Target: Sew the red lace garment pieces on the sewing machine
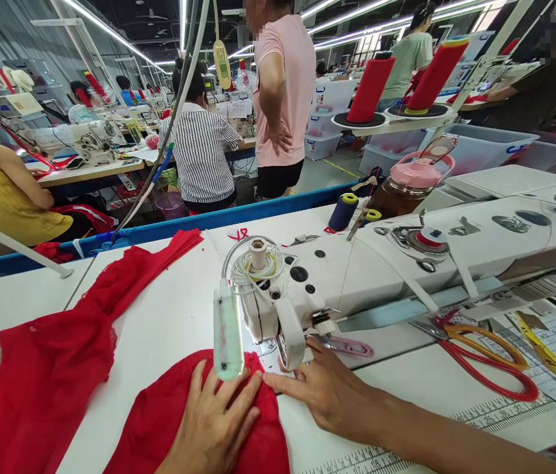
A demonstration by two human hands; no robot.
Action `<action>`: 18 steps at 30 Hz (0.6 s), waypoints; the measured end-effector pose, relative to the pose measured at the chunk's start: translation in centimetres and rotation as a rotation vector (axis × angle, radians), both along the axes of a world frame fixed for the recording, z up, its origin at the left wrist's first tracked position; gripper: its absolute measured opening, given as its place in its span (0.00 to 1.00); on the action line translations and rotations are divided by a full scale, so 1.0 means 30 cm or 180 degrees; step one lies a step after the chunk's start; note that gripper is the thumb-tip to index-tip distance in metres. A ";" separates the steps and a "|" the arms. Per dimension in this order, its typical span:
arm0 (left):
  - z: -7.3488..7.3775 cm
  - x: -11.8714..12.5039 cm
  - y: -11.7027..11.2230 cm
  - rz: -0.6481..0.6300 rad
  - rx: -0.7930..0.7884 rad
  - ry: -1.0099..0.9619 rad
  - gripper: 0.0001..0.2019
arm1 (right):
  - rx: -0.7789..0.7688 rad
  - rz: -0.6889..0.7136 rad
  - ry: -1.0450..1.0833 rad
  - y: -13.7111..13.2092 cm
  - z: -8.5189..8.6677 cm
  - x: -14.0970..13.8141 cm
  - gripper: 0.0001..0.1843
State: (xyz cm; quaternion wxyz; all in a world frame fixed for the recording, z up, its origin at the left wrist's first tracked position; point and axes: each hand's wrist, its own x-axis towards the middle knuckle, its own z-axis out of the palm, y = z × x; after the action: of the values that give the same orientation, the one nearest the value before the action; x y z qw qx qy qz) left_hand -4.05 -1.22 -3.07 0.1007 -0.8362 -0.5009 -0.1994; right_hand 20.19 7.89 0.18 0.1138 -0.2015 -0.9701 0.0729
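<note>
My left hand [216,415] lies flat on a piece of red fabric [147,421], its fingers spread towards the sewing machine's [278,299] needle area. My right hand [331,388] is just right of the presser foot. Its index finger is stretched out and its tip touches the fabric's edge, close to my left fingertips; another finger reaches up behind the white guard. A clear greenish plate [228,336] hangs in front of the needle area and covers some of my left fingertips. The needle itself is hidden.
More red fabric [55,355] is heaped on the left of the table. Scissors [489,359], a pink-handled thread snipper [347,345] and a yellow tape measure [554,362] lie right. A pink-lidded bottle [410,181] and red thread cones [371,89] stand behind. Several people sit or stand beyond.
</note>
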 end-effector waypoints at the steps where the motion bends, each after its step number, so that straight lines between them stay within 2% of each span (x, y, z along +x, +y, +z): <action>1: 0.000 0.002 0.000 0.0018 0.0002 -0.0032 0.19 | 0.0038 0.0037 -0.0036 0.000 -0.002 -0.004 0.35; 8: 0.033 -0.027 0.004 -0.0285 0.0062 0.0051 0.18 | 0.0551 0.0040 0.0344 -0.005 -0.036 -0.017 0.27; 18: 0.016 -0.031 -0.009 -0.0227 0.0030 -0.0014 0.17 | 0.0471 0.0008 0.0318 -0.005 -0.055 -0.018 0.29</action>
State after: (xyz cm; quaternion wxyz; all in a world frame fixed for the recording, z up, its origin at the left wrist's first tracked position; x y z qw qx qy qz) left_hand -4.98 -1.49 -2.59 0.0964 -0.8526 -0.4700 -0.2071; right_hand 19.65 7.73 -1.47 0.1765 -0.1875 -0.9662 0.0112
